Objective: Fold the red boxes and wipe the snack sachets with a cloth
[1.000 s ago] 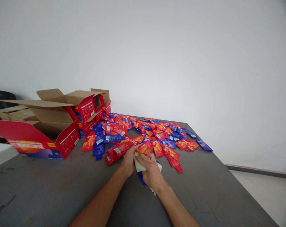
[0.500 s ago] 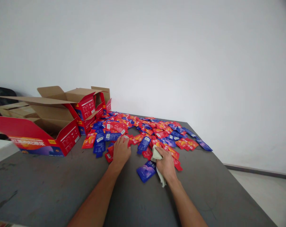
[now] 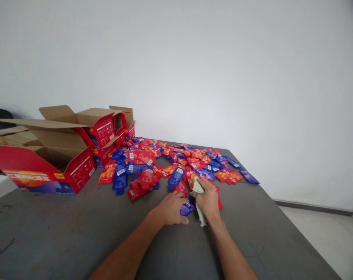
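My left hand point(image 3: 172, 208) lies over the left part of a blue pouch point(image 3: 187, 209) on the table, its fingers bent at the far edge and its thumb at the near edge. The hand hides much of that pouch. To its right, my right hand point(image 3: 208, 198) is closed on a pale cloth point(image 3: 200, 214), whose end hangs down toward the table. Red pouches lie under and beside the right hand. Beyond both hands spreads a loose heap of red and blue pouches point(image 3: 176, 178), some with barcodes facing up.
Open red cardboard boxes point(image 3: 82, 171) stand at the left, with more stacked boxes point(image 3: 104, 133) behind them. The grey table point(image 3: 77, 229) meets a white wall point(image 3: 194, 77) at the back. Its right edge drops to a pale floor point(image 3: 325, 229).
My left hand has left the red pouches at the heap's near edge and come right and nearer, onto the blue pouch. My right hand keeps the cloth in almost the same place.
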Tool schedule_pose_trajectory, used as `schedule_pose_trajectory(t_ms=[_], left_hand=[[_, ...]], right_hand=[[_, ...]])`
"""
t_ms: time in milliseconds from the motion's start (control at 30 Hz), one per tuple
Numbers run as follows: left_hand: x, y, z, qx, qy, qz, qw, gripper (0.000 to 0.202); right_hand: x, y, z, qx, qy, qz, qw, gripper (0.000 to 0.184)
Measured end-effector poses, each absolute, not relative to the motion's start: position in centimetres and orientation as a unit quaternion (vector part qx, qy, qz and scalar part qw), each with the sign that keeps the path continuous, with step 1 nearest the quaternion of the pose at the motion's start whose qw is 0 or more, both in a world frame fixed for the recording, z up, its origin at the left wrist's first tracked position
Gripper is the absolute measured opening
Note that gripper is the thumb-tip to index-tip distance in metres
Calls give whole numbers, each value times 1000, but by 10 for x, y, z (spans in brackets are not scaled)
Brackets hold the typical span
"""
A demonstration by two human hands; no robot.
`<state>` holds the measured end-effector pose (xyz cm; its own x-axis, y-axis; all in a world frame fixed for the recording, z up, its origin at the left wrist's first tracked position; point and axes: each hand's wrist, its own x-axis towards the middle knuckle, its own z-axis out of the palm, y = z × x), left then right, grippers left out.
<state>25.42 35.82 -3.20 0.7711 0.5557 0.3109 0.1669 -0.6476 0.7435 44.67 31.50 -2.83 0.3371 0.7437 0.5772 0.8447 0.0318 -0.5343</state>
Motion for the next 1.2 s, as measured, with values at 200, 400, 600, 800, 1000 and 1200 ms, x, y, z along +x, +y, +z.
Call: schedule_pose_trajectory(t_ms=[200, 400, 600, 800, 1000, 1200], left_hand=[[250, 368, -27, 747, 262, 336, 510, 15], [251, 388, -27, 614, 348, 412, 576, 17], [253, 388, -20, 434, 286, 422, 743, 28], [247, 390, -12, 344, 289, 440, 777, 48], [249, 386, -18, 389, 262, 383, 796, 52], [254, 383, -18, 393, 242, 378, 802, 55]], right_hand=[[440, 309, -17, -660, -555, -77, 501, 53], [423, 303, -6, -600, -610, -70, 512, 56], [399, 301, -15, -528, -715, -6, 458, 69], [381, 304, -24, -501, -768, 26, 397, 74], [402, 306, -24, -574, -693, -40, 434, 78], [408, 308, -26, -577, -690, -52, 433, 76]])
